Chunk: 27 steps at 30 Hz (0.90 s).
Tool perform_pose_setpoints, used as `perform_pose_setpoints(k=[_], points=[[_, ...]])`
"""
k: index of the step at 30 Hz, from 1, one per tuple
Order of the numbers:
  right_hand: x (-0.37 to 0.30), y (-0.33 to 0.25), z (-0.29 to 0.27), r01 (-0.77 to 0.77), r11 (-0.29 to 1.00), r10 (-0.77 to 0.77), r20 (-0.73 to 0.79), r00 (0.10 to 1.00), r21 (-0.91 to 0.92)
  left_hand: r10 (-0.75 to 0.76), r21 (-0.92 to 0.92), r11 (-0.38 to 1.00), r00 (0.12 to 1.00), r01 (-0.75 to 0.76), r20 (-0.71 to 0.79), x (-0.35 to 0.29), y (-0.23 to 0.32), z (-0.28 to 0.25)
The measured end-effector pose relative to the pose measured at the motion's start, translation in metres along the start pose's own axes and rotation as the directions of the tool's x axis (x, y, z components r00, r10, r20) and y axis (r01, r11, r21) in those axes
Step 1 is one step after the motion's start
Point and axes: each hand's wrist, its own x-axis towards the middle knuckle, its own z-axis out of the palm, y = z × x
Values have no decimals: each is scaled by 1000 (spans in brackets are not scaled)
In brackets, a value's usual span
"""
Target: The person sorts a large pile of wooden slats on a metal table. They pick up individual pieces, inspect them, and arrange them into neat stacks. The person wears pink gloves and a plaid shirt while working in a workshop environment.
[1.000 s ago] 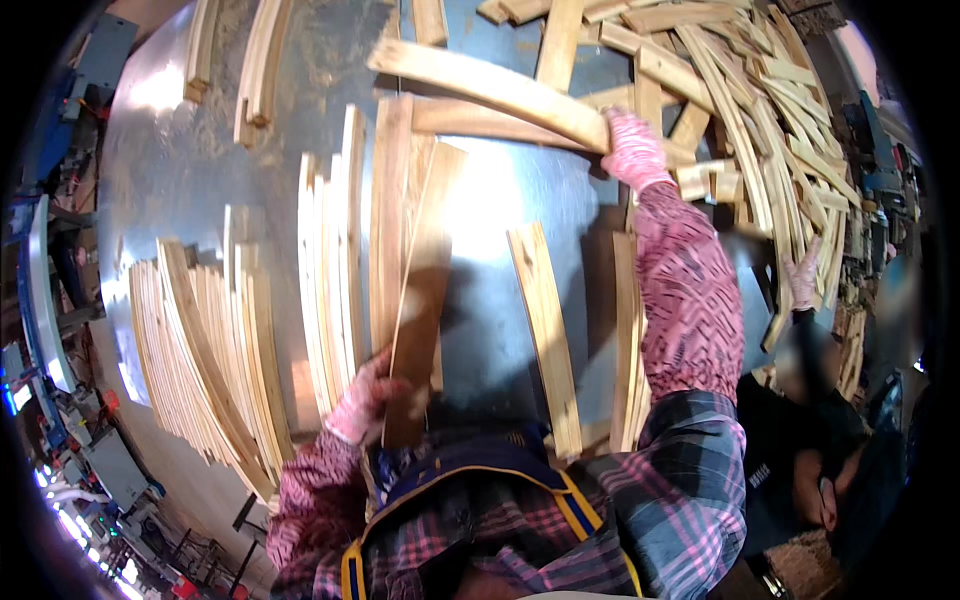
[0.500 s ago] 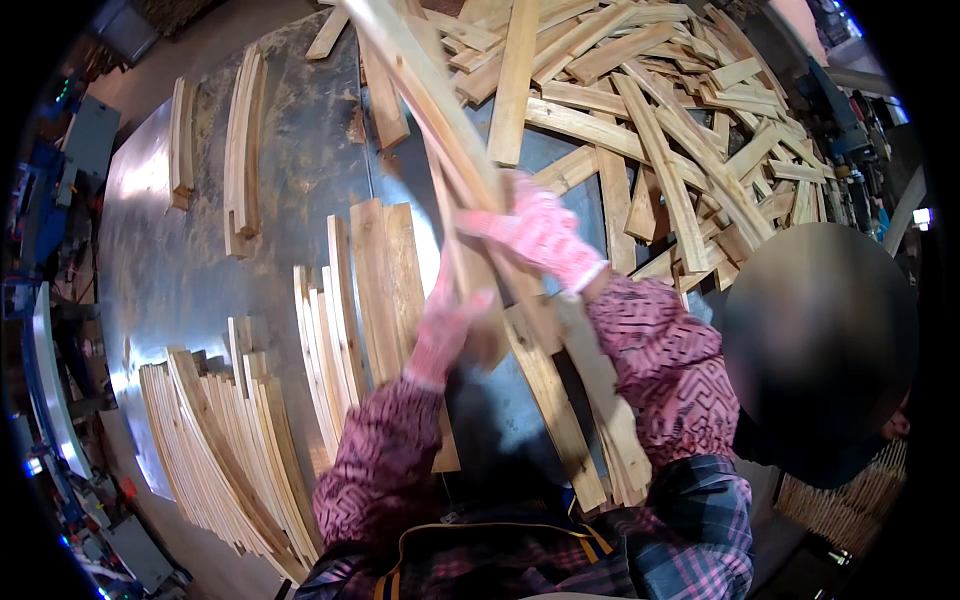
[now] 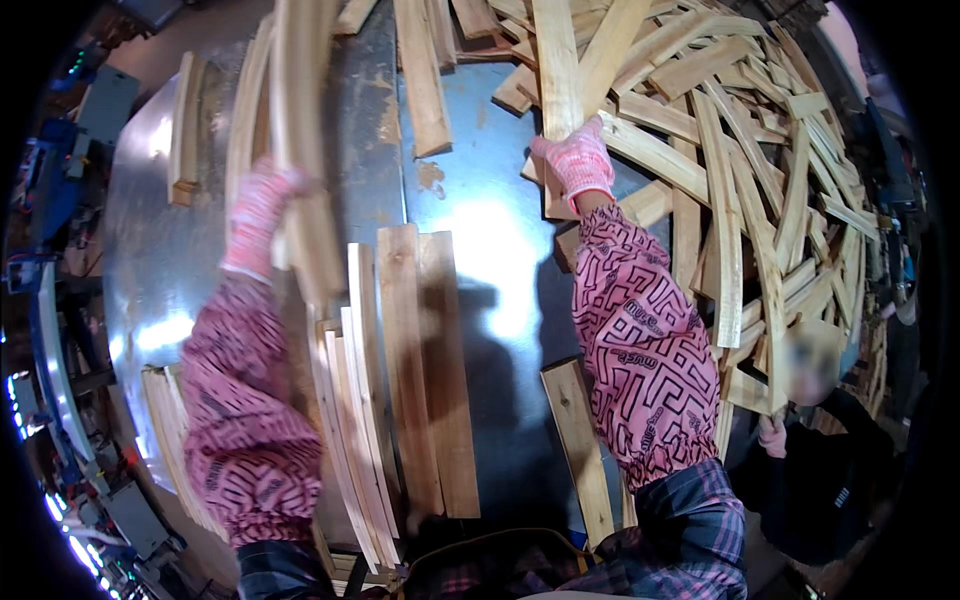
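Note:
My left hand, in a pink-and-white knit glove, is closed around a long wooden board at the left. This board is smeared by motion, and I cannot tell if a second one lies against it. My right hand, gloved alike, has its fingers around the near end of a pale wooden board at the edge of the heap. Patterned pink sleeves cover both forearms. Between my arms, two wide boards lie side by side, with narrow strips standing on edge to their left.
A big jumbled heap of boards fills the table's far right. Small stacks sit at the far left, and a row of strips at the near left. Another person stands at the right on the metal table's side, touching a board.
My hands, together on boards in the middle before, have parted. The left has carried a board leftward; the right has moved out to a board on the heap. The view has shifted somewhat.

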Motion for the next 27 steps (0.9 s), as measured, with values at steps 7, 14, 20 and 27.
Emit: perform_pose_setpoints(k=[7, 14, 20, 27], points=[[14, -8, 2, 3, 998, 0, -44, 999, 61, 0, 740, 574, 904, 350, -428, 69, -75, -37], [2, -35, 15, 14, 946, 46, -178, 983, 323, -164, 636, 670, 912, 382, -375, 49, -35, -29], [-2, -82, 39, 952, 304, -945, -134, 297, -31, -187, 636, 694, 937, 338, -293, 54, -56, -38], [-97, -188, 200, 484, 801, -595, 388, 704, 352, -141, -2, 990, 964, 144, -226, 115, -112, -57]])
